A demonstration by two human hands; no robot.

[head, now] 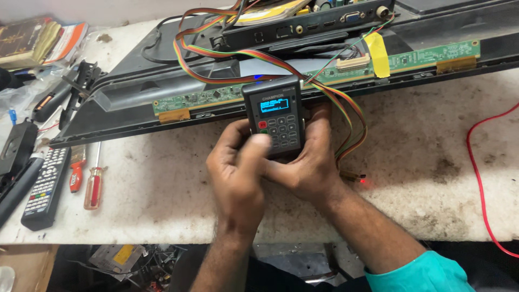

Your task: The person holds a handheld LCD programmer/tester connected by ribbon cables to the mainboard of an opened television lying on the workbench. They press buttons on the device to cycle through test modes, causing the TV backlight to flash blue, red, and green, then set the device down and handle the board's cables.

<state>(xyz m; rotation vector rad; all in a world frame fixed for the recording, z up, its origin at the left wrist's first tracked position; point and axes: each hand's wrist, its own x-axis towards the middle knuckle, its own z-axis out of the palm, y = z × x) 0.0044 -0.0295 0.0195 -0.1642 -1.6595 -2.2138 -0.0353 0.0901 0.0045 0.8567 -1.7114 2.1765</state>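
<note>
Holding a small grey tester upright over the surface, the right hand wraps it from behind and below, fingers closed on its right edge. The left hand is curled beside it, its thumb pressed on the keypad just under a red button; the thumb is blurred. The tester has a lit blue screen near its top and rows of dark keys beneath. It stands just in front of the lower edge of an opened television, which lies back-up on the surface.

A striped ribbon cable loops from the set's main board, passes behind the tester and hangs down to the right of the right hand, ending near a small red light on the surface. A long green circuit strip runs along the television's edge, with yellow tape stuck across it.

To the left lie a remote, a red-handled screwdriver and a smaller red tool, all well apart from the hands. A red wire curves over the surface at the right. A teal sleeve covers the right forearm.
</note>
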